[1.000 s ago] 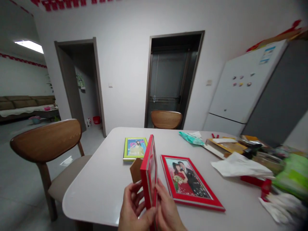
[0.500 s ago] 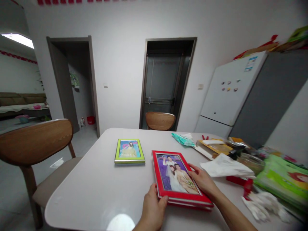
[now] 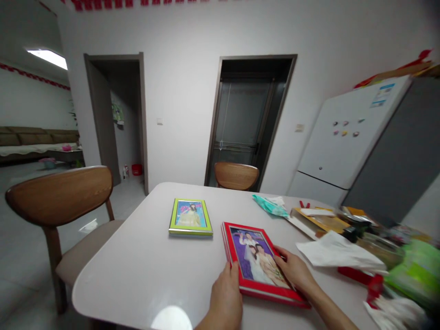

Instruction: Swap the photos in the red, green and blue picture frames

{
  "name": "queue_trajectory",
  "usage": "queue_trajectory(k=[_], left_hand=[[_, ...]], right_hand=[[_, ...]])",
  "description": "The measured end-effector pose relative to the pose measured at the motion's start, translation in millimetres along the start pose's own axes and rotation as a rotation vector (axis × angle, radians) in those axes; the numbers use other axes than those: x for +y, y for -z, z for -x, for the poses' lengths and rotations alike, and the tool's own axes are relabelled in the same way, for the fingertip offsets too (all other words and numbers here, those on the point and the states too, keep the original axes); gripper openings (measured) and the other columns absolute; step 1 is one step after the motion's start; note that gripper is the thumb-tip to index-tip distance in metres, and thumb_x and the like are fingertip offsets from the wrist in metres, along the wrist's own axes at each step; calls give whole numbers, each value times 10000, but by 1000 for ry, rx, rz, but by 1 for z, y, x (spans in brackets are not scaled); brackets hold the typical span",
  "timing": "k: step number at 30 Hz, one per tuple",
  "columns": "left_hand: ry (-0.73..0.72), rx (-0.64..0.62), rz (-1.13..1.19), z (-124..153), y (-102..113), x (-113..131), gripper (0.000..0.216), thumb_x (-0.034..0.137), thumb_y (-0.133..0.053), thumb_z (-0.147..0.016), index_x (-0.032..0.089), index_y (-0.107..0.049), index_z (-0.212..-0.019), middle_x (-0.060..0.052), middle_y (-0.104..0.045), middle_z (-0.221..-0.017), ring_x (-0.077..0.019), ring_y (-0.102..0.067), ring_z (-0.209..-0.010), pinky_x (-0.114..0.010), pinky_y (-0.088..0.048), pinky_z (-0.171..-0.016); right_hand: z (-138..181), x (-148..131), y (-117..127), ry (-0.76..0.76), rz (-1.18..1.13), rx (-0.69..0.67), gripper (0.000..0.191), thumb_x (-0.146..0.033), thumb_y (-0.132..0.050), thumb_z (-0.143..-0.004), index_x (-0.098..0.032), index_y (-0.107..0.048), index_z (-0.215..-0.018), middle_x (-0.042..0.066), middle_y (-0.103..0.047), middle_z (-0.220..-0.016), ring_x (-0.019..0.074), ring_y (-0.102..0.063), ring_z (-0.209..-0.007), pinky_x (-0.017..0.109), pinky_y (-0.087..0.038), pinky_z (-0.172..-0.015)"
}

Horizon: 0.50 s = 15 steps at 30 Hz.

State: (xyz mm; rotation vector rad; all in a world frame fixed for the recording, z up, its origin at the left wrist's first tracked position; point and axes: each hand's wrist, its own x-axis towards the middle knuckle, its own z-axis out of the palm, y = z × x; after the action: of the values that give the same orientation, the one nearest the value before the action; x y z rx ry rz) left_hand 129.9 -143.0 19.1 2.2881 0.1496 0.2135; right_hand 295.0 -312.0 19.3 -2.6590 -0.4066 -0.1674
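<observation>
A white, round-cornered table point(image 3: 144, 270) fills the lower half of the view from the person's head. Near its front edge lies a red rectangular picture frame point(image 3: 259, 263), flat and face up, showing a photo of a couple in light clothing on a purple ground. A second red edge shows just beneath it, so it appears to rest on another frame.

The left hand point(image 3: 223, 300) rests at the frame's near left corner, fingers loosely curled, with the thumb touching the red border. The right hand point(image 3: 292, 270) lies on the frame's right side, fingers spread narrowly and flat across the border and the photo's edge. Neither hand lifts the frame; both press or steady it on the table.

Behind and to the left, apart from the red frame, lies a smaller green-yellow picture frame point(image 3: 190, 217), also flat.

To the right are a crumpled white sheet of paper point(image 3: 338, 252), a teal plastic packet point(image 3: 270, 205) and blurred green packaging point(image 3: 417, 270).

A brown wooden chair point(image 3: 60, 197) stands at the table's left, and another wooden chair back point(image 3: 236, 175) at the far side. A white refrigerator point(image 3: 343, 142) stands at the right.
</observation>
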Motion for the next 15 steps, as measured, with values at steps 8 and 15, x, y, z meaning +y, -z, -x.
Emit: queue_trajectory(k=[8, 15], left_hand=[[32, 105, 109, 14, 35, -38, 670, 46, -536, -553, 84, -380, -1204, -123, -361, -1298, -227, -306, -1194, -333, -221, -1010], [295, 377, 646, 24, 87, -87, 471, 93, -547, -629, 55, -435, -1084, -185, -490, -1155, -198, -512, -1008, -295, -372, -882]], right_hand=[[3, -135, -32, 521, -27, 51, 373, -251, -407, -759, -100, -509, -1085, 120, -523, -1120, 196, -450, -1049, 313, -308, -914], [-2, -231, -88, 637, -40, -17, 378, -136, -549, -631, -140, -549, -1009, 107, -561, -984, 227, -466, -952, 310, -331, -808]])
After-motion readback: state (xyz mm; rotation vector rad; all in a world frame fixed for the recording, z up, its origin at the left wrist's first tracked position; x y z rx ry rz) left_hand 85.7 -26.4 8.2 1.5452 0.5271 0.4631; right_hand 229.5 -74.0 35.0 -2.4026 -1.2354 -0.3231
